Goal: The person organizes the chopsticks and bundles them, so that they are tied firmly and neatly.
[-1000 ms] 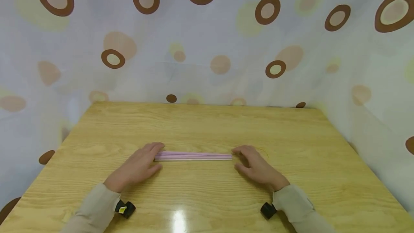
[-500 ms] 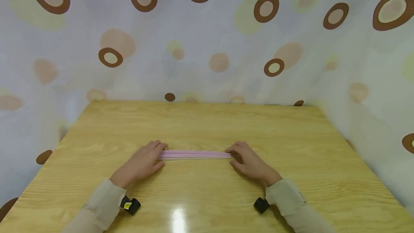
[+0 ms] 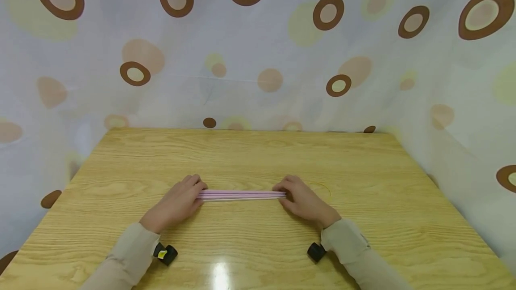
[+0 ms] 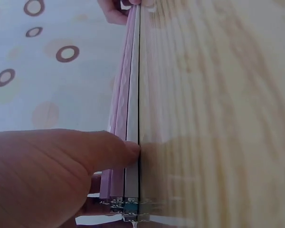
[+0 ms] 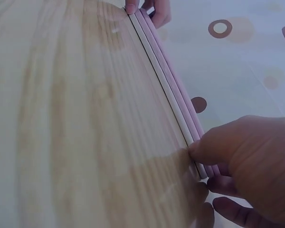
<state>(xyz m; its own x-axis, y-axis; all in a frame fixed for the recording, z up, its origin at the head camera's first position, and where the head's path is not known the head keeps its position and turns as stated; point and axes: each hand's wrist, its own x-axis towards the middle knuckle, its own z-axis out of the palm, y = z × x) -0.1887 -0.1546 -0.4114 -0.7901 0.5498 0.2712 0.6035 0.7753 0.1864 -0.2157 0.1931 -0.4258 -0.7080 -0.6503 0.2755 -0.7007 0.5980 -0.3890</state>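
Observation:
A bundle of slim chopsticks [image 3: 242,195], lilac with a paler one on the near side, lies side by side across the table. My left hand [image 3: 177,202] pinches the wider left end, thumb on the near side and fingers beyond. In the left wrist view that thumb [image 4: 116,148] presses the pale chopstick [image 4: 133,95], just above patterned silver and teal ends. At the narrower right end, my right hand [image 3: 306,204] pinches the bundle between thumb and fingers. The right wrist view shows its thumb [image 5: 211,148] against the pale chopstick [image 5: 166,90].
A thin yellow loop, like a rubber band [image 3: 324,185], lies just right of my right hand. The wooden table [image 3: 250,155] ends at a patterned cloth [image 3: 181,102] behind and at both sides. Small black cameras [image 3: 166,254] sit on both wrists.
My right hand has moved left onto the bundle's end, and both hands have closed from loosely beside the chopsticks to pinching them. The bundle stays in nearly the same place.

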